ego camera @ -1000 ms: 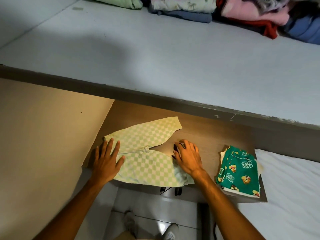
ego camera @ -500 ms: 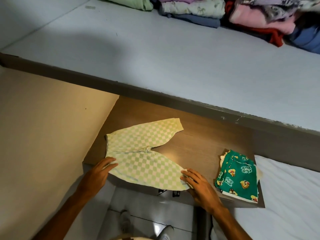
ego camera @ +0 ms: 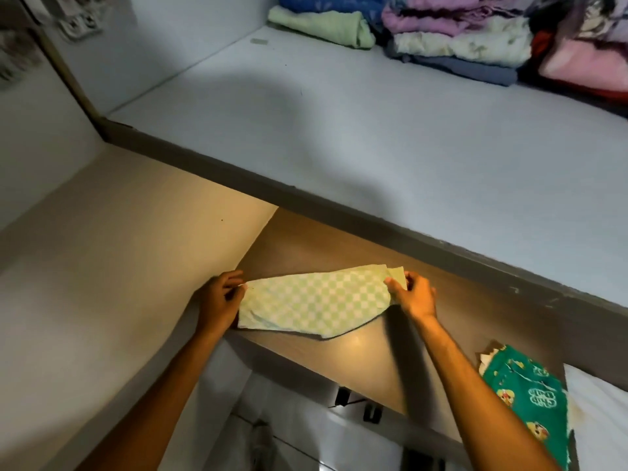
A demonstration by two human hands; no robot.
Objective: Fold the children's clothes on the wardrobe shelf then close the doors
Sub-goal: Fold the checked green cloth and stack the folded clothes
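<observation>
Green-and-white checked child's trousers point(ego camera: 316, 299) lie on the brown wooden shelf point(ego camera: 418, 338), folded lengthwise so one leg covers the other. My left hand point(ego camera: 221, 300) pinches the waist end at the left. At the right, my right hand point(ego camera: 413, 294) pinches the leg cuffs. A folded green garment with cartoon prints point(ego camera: 530, 399) rests on the same shelf at the lower right.
Above is a white shelf point(ego camera: 339, 137) with stacks of folded clothes point(ego camera: 458, 39) along its back. A beige side panel point(ego camera: 119, 266) stands left of the wooden shelf. White bedding point(ego camera: 598, 402) lies at the far right. The floor and my feet show below.
Both hands lifted the near trouser leg and folded it away from me over the far leg. The view has tilted upward and shifted closer.
</observation>
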